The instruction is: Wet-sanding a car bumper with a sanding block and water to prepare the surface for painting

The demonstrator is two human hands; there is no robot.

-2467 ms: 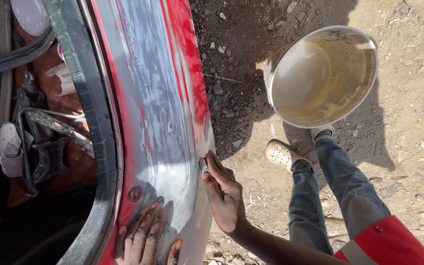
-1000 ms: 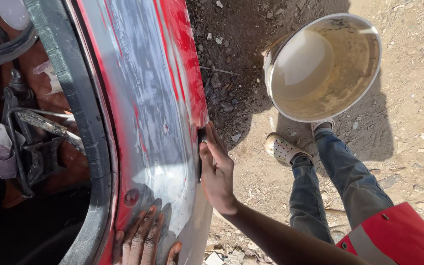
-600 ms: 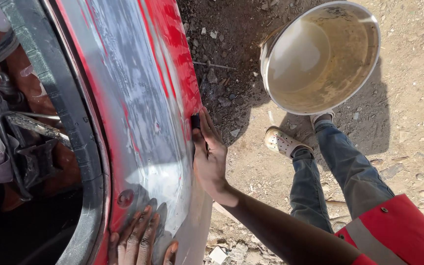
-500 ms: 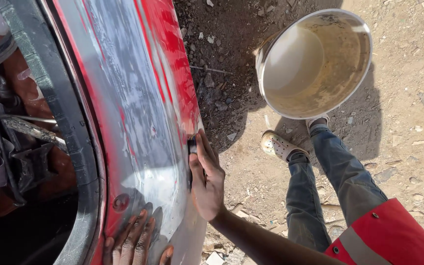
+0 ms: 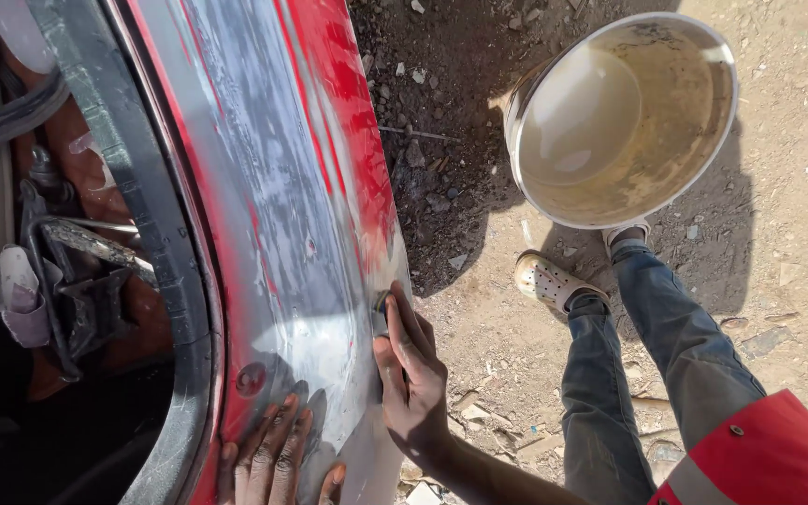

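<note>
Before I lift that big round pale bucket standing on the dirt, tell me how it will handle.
The big round pale bucket looks filled with murky liquid nearly to the rim, so it is probably heavy and apt to slosh or spill if tilted. No handle shows from above, so it may need two hands. The dirt ground under it is stony and uneven, so pushing would likely make it drag or tip.

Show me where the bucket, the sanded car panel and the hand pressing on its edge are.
bucket point(image 5: 624, 122), head view, on its inner wall.
car panel point(image 5: 273, 187), head view, on the sanded grey middle.
right hand point(image 5: 413, 374), head view, on the back of the hand at the panel's edge.
</note>
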